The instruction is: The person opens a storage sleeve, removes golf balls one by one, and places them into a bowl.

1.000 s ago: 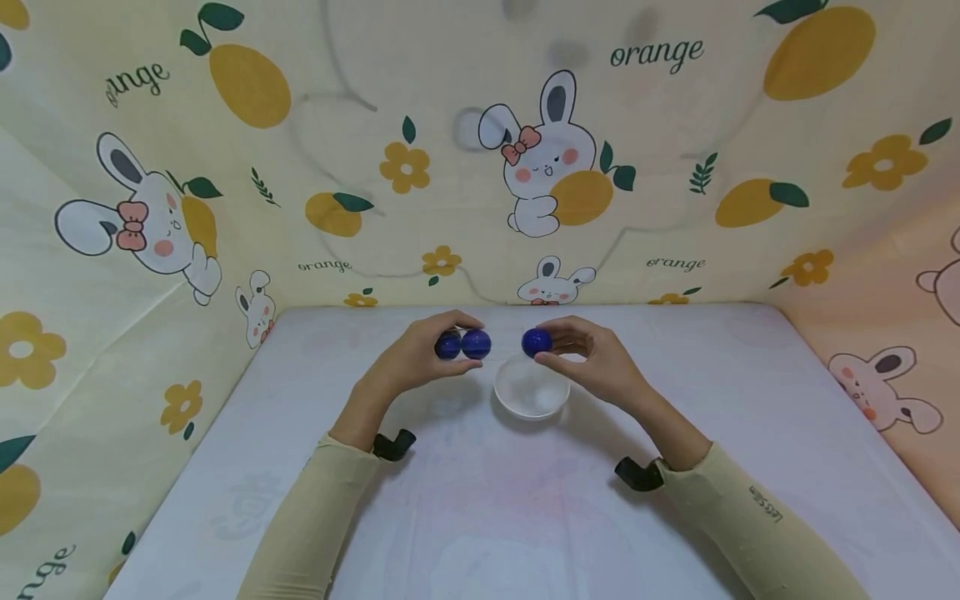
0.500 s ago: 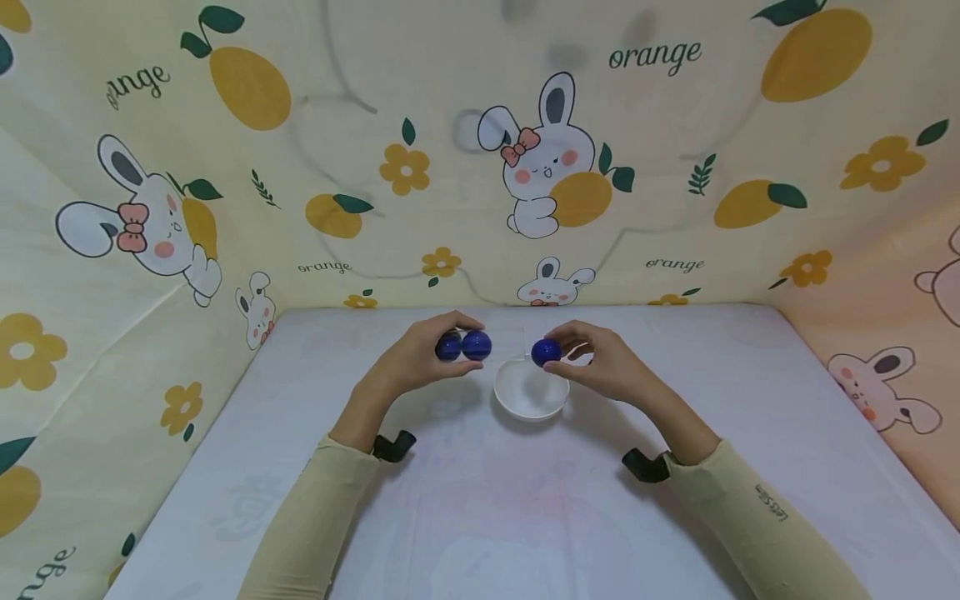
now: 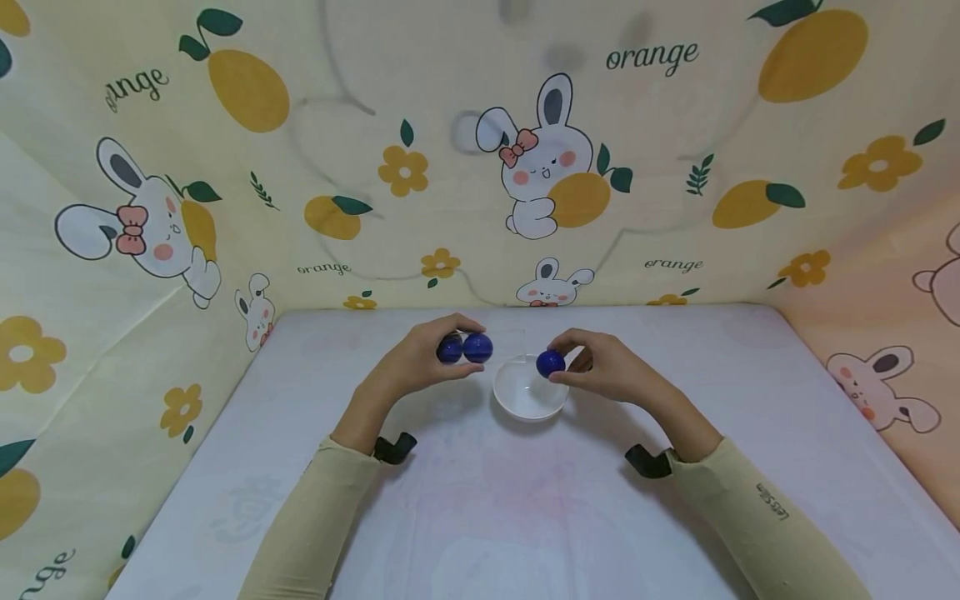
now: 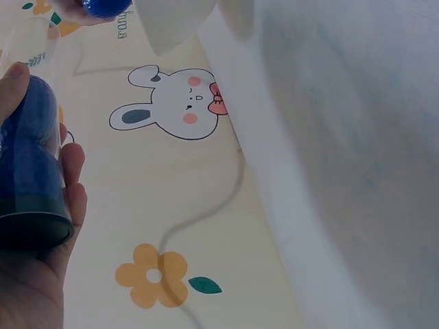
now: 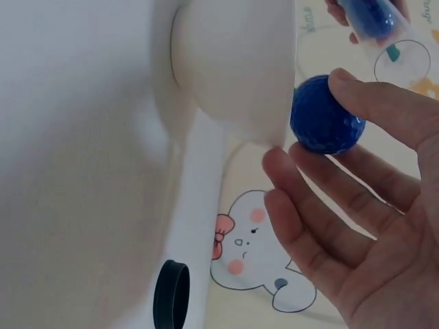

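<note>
Blue ball has shifted from beside the clear tube down to the white bowl's rim. We pinch it between our right hand's thumb and fingers; our left hand curls around the tube, two balls inside. It seems clear of the tube, unreleased.

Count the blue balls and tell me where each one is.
3: one ball and a second ball in the clear tube held by the left hand; a third ball pinched by the right hand, near the bowl.
</note>
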The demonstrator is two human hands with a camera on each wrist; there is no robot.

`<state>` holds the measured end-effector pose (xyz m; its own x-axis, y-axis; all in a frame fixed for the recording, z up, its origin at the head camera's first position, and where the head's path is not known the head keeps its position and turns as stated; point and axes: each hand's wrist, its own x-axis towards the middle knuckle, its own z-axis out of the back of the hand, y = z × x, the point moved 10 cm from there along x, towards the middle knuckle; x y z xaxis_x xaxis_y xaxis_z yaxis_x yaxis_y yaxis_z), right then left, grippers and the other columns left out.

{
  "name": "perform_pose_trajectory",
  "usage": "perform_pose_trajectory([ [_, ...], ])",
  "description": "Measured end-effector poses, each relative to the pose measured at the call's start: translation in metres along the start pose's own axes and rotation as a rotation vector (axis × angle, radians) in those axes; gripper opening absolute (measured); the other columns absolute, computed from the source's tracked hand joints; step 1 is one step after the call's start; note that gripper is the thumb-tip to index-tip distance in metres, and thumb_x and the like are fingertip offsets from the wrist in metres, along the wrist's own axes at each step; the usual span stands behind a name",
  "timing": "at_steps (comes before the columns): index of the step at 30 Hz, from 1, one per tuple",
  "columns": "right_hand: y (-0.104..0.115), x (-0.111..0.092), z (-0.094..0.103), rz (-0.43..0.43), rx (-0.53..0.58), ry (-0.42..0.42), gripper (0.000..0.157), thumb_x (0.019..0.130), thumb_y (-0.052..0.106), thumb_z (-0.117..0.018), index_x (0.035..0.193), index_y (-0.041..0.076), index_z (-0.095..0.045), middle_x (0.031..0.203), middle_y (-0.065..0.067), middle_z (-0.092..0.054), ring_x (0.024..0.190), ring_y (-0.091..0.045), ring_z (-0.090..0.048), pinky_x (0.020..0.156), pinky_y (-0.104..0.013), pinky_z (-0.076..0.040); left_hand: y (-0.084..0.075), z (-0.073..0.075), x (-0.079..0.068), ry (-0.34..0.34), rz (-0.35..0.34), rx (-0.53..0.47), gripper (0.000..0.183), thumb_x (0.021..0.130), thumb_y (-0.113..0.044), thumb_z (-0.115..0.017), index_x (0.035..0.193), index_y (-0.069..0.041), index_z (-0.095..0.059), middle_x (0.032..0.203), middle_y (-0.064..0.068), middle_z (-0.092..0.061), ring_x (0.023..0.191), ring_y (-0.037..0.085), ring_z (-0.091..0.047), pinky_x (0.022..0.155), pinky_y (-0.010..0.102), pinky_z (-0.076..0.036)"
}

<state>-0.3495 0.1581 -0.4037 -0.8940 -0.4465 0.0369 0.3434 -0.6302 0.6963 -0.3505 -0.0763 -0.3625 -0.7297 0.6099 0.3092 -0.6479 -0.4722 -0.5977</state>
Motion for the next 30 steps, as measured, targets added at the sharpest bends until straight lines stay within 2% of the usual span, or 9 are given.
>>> perform_pose_trajectory([
  [4, -0.001, 0.000, -0.003, -0.010, -0.005, 0.027, 0.046, 0.092, 0.027, -0.089, 0.131, 0.012, -0.069, 0.119, -0.008, -0.072, 0.097, -0.021, -0.072, 0.085, -0.037, -0.063, 0.000, -0.001, 0.000, 0.002, 0.000, 0.003, 0.054, 0.091, -0.022, -0.090, 0.138, -0.012, -0.064, 0.133, 0.006, -0.070, 0.117, 0.025, -0.068, 0.101, 0.044, -0.060],
  [15, 0.003, 0.001, -0.006, 0.062, -0.048, 0.051, 0.046, 0.093, 0.021, -0.087, 0.132, 0.005, -0.068, 0.119, -0.008, -0.073, 0.103, -0.023, -0.069, 0.090, -0.038, -0.061, -0.001, -0.002, 0.000, 0.008, -0.002, 0.000, 0.056, 0.091, -0.023, -0.090, 0.139, -0.012, -0.063, 0.135, 0.006, -0.069, 0.118, 0.025, -0.068, 0.101, 0.044, -0.060],
  [24, 0.007, 0.000, -0.008, 0.085, -0.049, 0.057, 0.047, 0.093, 0.018, -0.087, 0.133, 0.003, -0.067, 0.124, -0.010, -0.071, 0.107, -0.026, -0.068, 0.093, -0.046, -0.062, 0.002, -0.003, 0.000, 0.009, 0.014, 0.011, 0.053, 0.091, -0.024, -0.090, 0.137, -0.017, -0.064, 0.135, 0.005, -0.069, 0.119, 0.024, -0.067, 0.102, 0.044, -0.060],
  [26, 0.009, -0.001, -0.008, 0.094, -0.056, 0.053, 0.044, 0.094, 0.016, -0.086, 0.132, 0.003, -0.068, 0.124, -0.010, -0.071, 0.106, -0.026, -0.068, 0.092, -0.046, -0.062, 0.002, -0.003, 0.000, 0.003, 0.007, 0.010, 0.053, 0.091, -0.024, -0.090, 0.137, -0.017, -0.064, 0.134, 0.004, -0.070, 0.118, 0.024, -0.068, 0.102, 0.044, -0.060],
  [30, 0.010, -0.001, -0.007, 0.116, -0.070, 0.034, 0.028, 0.096, 0.008, -0.081, 0.122, 0.004, -0.071, 0.117, -0.007, -0.072, 0.101, -0.024, -0.068, 0.091, -0.048, -0.061, 0.000, -0.002, 0.001, -0.004, -0.012, 0.000, 0.053, 0.090, -0.022, -0.090, 0.136, -0.015, -0.064, 0.132, 0.005, -0.070, 0.116, 0.024, -0.068, 0.100, 0.044, -0.061],
])
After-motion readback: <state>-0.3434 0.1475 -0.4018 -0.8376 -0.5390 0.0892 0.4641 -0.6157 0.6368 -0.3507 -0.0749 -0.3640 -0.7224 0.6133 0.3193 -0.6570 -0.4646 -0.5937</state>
